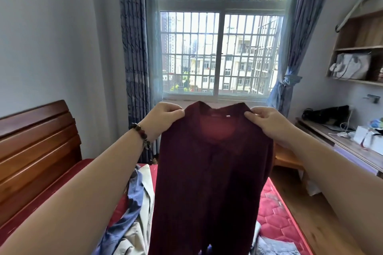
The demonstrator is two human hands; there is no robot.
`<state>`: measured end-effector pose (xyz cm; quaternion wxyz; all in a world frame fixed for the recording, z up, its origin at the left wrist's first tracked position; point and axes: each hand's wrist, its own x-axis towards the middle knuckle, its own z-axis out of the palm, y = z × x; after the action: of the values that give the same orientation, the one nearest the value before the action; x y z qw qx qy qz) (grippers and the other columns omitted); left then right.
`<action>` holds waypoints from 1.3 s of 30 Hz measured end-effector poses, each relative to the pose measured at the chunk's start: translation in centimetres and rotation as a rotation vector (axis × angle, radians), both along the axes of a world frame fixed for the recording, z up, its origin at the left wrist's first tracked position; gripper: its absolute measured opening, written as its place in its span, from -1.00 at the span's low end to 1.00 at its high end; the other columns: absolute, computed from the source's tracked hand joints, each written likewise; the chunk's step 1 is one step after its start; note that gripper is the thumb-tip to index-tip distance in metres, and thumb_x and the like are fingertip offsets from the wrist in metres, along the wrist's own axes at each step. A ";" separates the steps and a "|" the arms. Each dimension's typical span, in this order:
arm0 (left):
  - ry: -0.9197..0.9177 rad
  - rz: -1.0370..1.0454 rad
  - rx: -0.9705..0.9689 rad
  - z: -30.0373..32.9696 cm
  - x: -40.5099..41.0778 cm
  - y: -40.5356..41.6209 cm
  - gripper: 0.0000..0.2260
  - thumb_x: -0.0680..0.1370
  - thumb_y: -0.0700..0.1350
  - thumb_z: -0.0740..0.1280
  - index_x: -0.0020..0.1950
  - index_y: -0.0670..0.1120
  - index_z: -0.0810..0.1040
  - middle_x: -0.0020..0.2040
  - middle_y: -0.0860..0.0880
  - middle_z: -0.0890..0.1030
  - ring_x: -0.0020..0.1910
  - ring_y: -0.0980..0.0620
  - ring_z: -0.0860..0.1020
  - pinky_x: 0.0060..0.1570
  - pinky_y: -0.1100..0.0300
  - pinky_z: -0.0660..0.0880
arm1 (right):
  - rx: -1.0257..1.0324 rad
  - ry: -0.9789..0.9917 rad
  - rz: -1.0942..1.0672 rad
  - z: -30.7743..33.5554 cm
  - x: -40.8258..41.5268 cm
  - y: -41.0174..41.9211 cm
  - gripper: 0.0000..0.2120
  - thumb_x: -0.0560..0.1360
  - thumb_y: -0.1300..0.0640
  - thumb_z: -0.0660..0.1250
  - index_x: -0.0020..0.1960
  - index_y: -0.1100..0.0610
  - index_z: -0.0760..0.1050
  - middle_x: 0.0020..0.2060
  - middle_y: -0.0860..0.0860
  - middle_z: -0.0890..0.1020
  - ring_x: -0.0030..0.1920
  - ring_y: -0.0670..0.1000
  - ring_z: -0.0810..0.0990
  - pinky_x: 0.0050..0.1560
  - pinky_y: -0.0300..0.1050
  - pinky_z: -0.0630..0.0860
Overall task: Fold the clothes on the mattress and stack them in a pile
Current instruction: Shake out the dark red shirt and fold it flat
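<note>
Dark red shirt held up by its shoulders above the mattress.

The left hand (pixel 165 114) and right hand (pixel 267 118) each pinch a shoulder of the shirt (pixel 211 171), which hangs over the red mattress (pixel 275 211) and the unfolded clothes (pixel 132 209). It looks light, soft and limp; the shoulder seams seem the best grip. The neck label (pixel 228 116) is too small to read.
</note>
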<state>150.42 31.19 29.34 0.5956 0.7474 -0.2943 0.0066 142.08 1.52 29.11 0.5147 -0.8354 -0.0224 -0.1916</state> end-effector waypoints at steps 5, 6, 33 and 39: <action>0.322 -0.206 -0.108 0.5 0.4 0.9 -0.77 0.48 0.01 0.40 -0.19 -0.16 0.62 -0.30 -0.06 0.63 -0.35 0.05 0.60 -0.34 0.24 0.56 | 0.138 0.023 0.095 0.8 -0.2 -0.2 -0.81 0.55 0.11 0.34 -0.05 0.24 0.61 -0.21 0.10 0.69 -0.25 0.01 0.65 -0.24 -0.20 0.61; 0.264 -0.234 -0.020 0.4 0.4 1.1 -0.74 0.41 0.04 0.45 -0.14 -0.16 0.65 -0.24 -0.08 0.66 -0.30 0.04 0.63 -0.28 0.22 0.58 | 0.156 0.021 0.095 0.9 -0.2 -0.3 -0.82 0.54 0.11 0.34 -0.05 0.23 0.62 -0.20 0.11 0.69 -0.24 0.01 0.66 -0.23 -0.19 0.62; -0.239 0.003 0.075 -1.2 -4.1 -6.8 -0.71 0.42 -0.14 0.51 0.12 -0.14 0.59 -0.03 -0.07 0.68 -0.01 -0.01 0.64 0.06 0.05 0.57 | 0.492 0.037 0.203 1.6 -0.3 8.4 -0.77 0.61 0.15 0.24 -0.10 0.27 0.56 -0.27 0.18 0.66 -0.28 0.09 0.67 -0.25 -0.11 0.64; -0.125 -0.117 0.047 -0.2 -4.3 -4.9 -0.79 0.51 -0.34 0.37 0.13 -0.19 0.59 0.01 -0.19 0.67 -0.04 -0.06 0.64 0.11 -0.01 0.57 | -0.472 -0.182 0.096 4.4 -1.4 5.5 -0.67 0.44 0.04 0.46 0.16 -0.16 0.50 0.24 -0.16 0.46 0.25 -0.22 0.41 0.18 -0.35 0.31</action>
<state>146.14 26.27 29.18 0.5577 0.7409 -0.3741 0.0116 140.66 6.99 33.48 0.3097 -0.9097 -0.1522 -0.2308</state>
